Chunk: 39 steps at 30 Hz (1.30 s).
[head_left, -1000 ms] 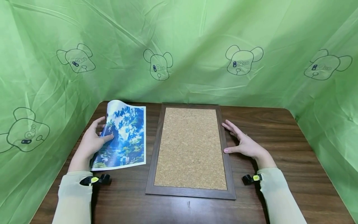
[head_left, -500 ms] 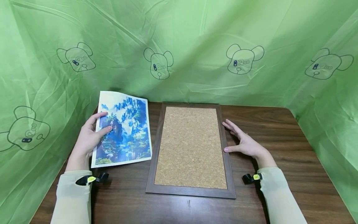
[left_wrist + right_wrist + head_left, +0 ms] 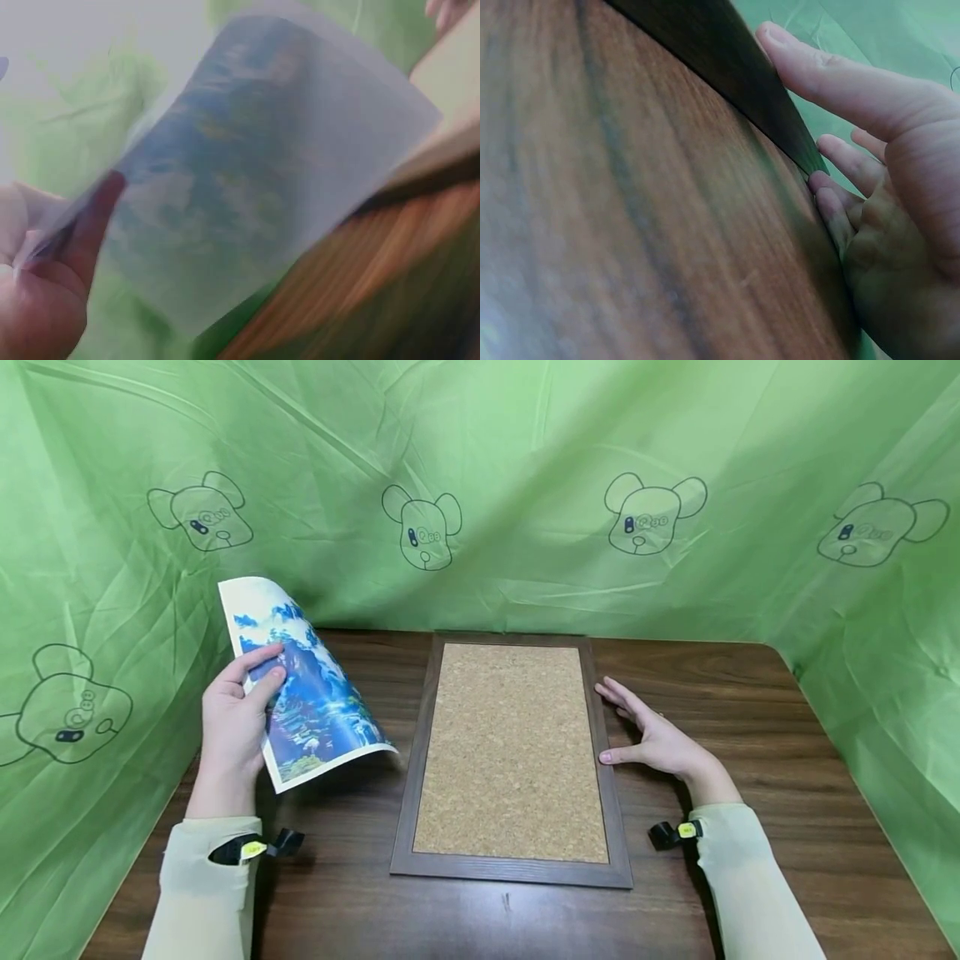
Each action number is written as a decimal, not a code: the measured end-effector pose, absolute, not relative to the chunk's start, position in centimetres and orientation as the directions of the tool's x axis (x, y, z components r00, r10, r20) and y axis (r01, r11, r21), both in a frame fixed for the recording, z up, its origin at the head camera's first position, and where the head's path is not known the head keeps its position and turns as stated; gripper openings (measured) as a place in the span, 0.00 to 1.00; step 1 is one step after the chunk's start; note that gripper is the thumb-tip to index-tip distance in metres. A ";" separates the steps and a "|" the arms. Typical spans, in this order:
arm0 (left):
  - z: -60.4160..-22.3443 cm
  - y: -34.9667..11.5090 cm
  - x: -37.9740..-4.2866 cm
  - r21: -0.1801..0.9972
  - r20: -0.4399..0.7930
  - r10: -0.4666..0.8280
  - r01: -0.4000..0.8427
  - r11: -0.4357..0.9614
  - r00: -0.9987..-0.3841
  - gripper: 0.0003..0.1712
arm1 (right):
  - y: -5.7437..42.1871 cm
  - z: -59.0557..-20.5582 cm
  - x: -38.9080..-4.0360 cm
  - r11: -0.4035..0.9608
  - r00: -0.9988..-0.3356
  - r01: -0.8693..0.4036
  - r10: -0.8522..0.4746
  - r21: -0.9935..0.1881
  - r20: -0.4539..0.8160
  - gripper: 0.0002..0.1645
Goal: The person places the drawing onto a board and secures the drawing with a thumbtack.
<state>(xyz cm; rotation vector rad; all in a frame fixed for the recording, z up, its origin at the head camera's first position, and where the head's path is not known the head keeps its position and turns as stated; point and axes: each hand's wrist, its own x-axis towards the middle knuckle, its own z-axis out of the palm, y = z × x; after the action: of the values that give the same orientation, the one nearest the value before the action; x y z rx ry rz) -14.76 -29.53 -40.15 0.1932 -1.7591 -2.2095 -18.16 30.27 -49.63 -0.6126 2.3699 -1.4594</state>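
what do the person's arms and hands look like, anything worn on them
Both the left hand and right hand are ungloved. The left sleeve and right sleeve are long and pale cream. At each cuff sits a small black device with a yellow label, its marking too small to read.

Framed board (image 3: 513,752) on table (image 3: 750,693), sheet (image 3: 311,693) to its left, curtain (image 3: 525,418) behind.

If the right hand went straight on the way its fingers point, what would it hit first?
The frame: the right hand points at its right side and looks to be touching it or nearly so; the exact gap is hard to judge.
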 end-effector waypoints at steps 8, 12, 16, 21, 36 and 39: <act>-40.1 -24.5 -14.4 0.912 0.130 -0.156 0.180 -0.370 -0.979 0.23 | 30.3 -49.6 -18.3 0.403 -0.865 -0.204 -0.501 -0.892 -0.028 0.75; -41.0 -23.1 -14.5 0.931 0.101 -0.067 0.119 -0.345 -0.993 0.23 | 30.3 -49.6 -18.3 0.402 -0.865 -0.202 -0.500 -0.893 -0.029 0.75; -42.7 -22.5 -15.0 0.984 -0.020 -0.012 -0.017 -0.179 -1.000 0.24 | 30.3 -49.5 -18.2 0.404 -0.866 -0.200 -0.499 -0.893 -0.032 0.75; -45.1 -22.3 -15.6 0.972 -0.195 0.113 -0.177 0.154 -0.974 0.27 | 30.2 -49.5 -18.2 0.409 -0.868 -0.199 -0.495 -0.891 -0.034 0.75; -46.6 -22.2 -15.7 0.906 -0.152 -0.020 -0.147 0.396 -0.988 0.20 | 30.4 -49.6 -18.2 0.400 -0.864 -0.225 -0.503 -0.888 -0.008 0.74; -46.6 -20.7 -15.7 0.900 -0.146 0.019 -0.124 0.417 -0.989 0.23 | 30.5 -49.7 -18.3 0.390 -0.857 -0.251 -0.516 -0.886 0.015 0.73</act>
<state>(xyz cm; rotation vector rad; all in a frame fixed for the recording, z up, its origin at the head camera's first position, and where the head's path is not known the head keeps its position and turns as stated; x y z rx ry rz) -15.66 -20.69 -46.57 0.1030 -2.7538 -1.7693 -18.31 30.48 -49.71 -0.6752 2.3885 -1.4532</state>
